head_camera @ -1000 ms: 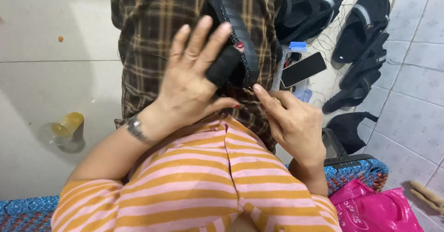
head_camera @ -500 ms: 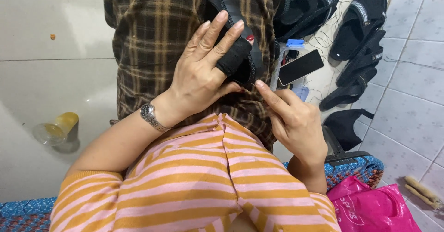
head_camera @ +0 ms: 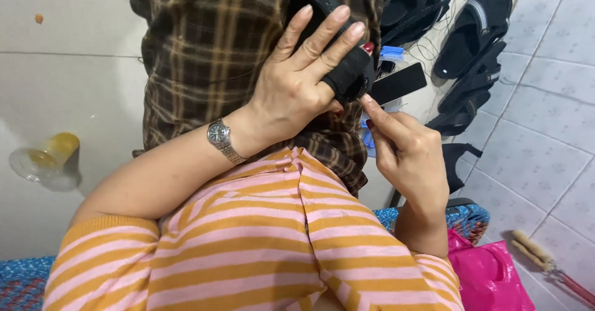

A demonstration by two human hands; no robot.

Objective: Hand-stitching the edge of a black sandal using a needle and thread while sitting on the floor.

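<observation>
Against the brown plaid shirt (head_camera: 204, 57) of a person standing just in front of us, in the head view, we hold a black sandal (head_camera: 347, 69) up near chest height. Our left hand (head_camera: 297, 84) is wrapped around it, the thumb tucked under the black upper and the four fingers (head_camera: 322, 35) stretched nearly straight over it, so the hand is gripping the sandal rather than lying flat. Our right hand (head_camera: 406, 153) sits just beside and below, loosely curled, its index finger extended so the tip touches the edge of the strap; it pinches nothing that we can see. A wristwatch (head_camera: 220, 138) rides the left wrist above our pink and orange striped sleeve (head_camera: 260, 236).

We judge the sandal light and soft: the fabric-like strap bends under the thumb, while the sole behind it looks stiffer, so the sole edge is the firmer place to hold and the strap the part to pull or press. It does not look slippery or fragile.

Behind the hands a dark phone (head_camera: 400, 83) lies near more black sandals (head_camera: 471, 32) on the tiled floor (head_camera: 545, 131). A pink plastic bag (head_camera: 489, 274) and a brush (head_camera: 533, 252) lie lower right; a yellow cup (head_camera: 49, 156) stands at the left.
</observation>
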